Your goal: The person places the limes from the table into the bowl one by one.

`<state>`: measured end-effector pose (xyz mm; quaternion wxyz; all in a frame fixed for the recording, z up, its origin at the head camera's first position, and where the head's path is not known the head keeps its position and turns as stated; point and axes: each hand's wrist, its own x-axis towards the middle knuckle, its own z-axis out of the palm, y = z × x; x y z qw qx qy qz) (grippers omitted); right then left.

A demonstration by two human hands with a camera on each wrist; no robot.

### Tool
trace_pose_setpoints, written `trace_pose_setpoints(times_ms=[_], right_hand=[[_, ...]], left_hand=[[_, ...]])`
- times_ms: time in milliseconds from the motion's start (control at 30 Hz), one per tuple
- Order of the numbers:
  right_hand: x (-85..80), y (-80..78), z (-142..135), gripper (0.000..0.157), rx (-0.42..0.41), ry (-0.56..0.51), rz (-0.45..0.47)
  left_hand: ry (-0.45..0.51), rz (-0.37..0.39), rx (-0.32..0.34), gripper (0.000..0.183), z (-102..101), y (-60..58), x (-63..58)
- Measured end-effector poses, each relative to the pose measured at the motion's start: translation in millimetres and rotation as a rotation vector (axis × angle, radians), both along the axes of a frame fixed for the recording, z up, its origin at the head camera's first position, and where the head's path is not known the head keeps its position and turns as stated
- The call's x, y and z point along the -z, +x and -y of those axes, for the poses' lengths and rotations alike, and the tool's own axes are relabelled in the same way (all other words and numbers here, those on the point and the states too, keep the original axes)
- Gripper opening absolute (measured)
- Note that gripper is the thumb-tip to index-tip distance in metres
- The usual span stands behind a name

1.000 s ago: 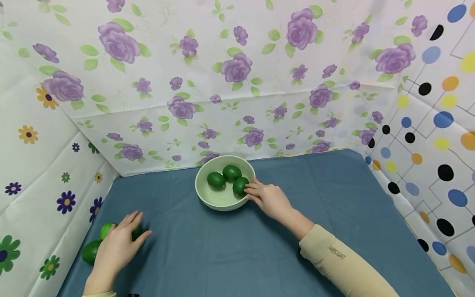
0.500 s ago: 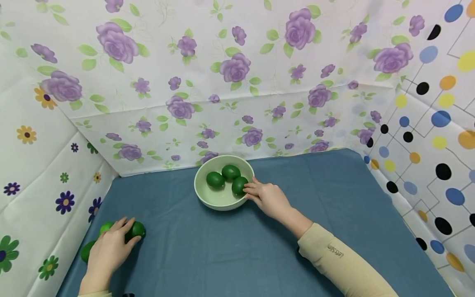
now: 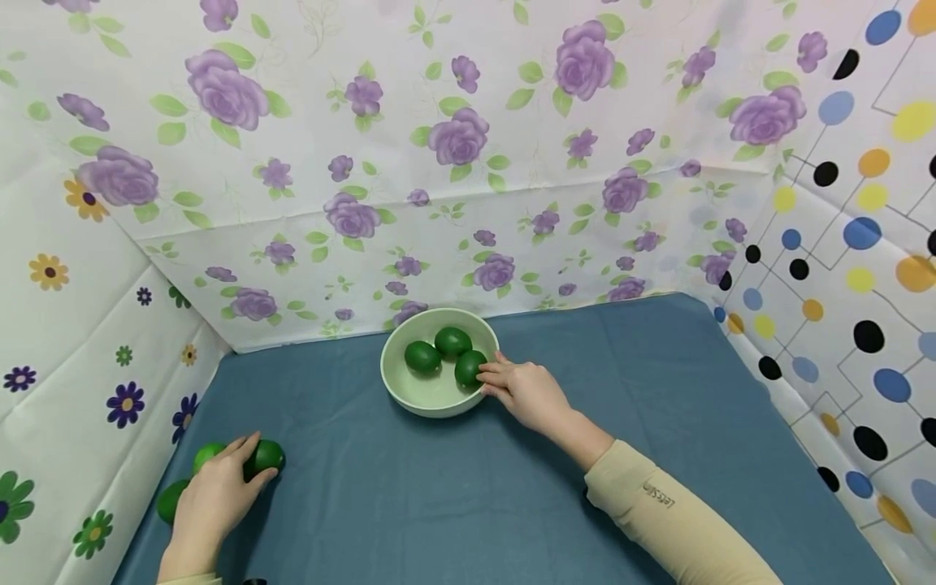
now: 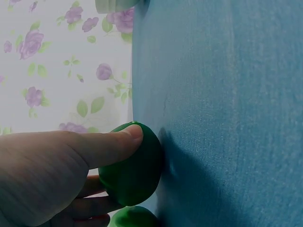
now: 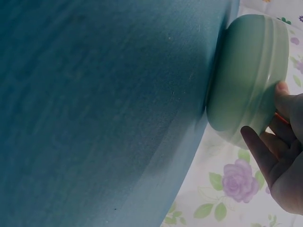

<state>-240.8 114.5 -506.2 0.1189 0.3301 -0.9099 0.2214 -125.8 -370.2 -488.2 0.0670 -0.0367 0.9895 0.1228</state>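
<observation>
In the head view my left hand (image 3: pixel 218 496) is at the left of the table, its thumb and fingers around a dark green lime (image 3: pixel 267 457). The left wrist view shows the thumb on one side of that lime (image 4: pixel 135 175) and fingers on the other, close to the cloth. Two more limes lie by this hand: a brighter one (image 3: pixel 208 455) behind it and a dark one (image 3: pixel 171 500) to its left, both partly hidden. My right hand (image 3: pixel 530 394) grips the rim of a pale green bowl (image 3: pixel 398 382), its fingertips overlapping one of the three limes inside.
Blue cloth (image 3: pixel 453 504) covers the table. A purple-flowered sheet (image 3: pixel 453 203) stands right behind the bowl. Flower-print (image 3: pixel 73 390) and dotted (image 3: pixel 841 325) sheets wall off the left and right sides. A small black object (image 3: pixel 254 582) shows at the bottom edge.
My left hand has come down over the rightmost loose lime and closed its fingers and thumb around it. The right hand stays at the bowl's rim.
</observation>
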Motion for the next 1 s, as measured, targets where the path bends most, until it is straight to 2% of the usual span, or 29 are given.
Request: trace_pose_setpoints(times_ms=[567, 833, 1000], right_hand=[[-1.1, 0.3, -0.3, 0.031, -0.017, -0.025, -0.002], [-1.9, 1.2, 0.6, 0.031, -0.001, -0.016, 0.006], [-2.9, 1.9, 0.5, 0.031, 0.004, -0.010, 0.004]], left_hand=[[0.015, -0.052, -0.015, 0.078, -6.7, 3.6, 0.1], [0.019, -0.027, -0.029, 0.080, -5.2, 4.6, 2.5], [0.020, -0.041, -0.033, 0.079, -5.0, 5.0, 1.9]])
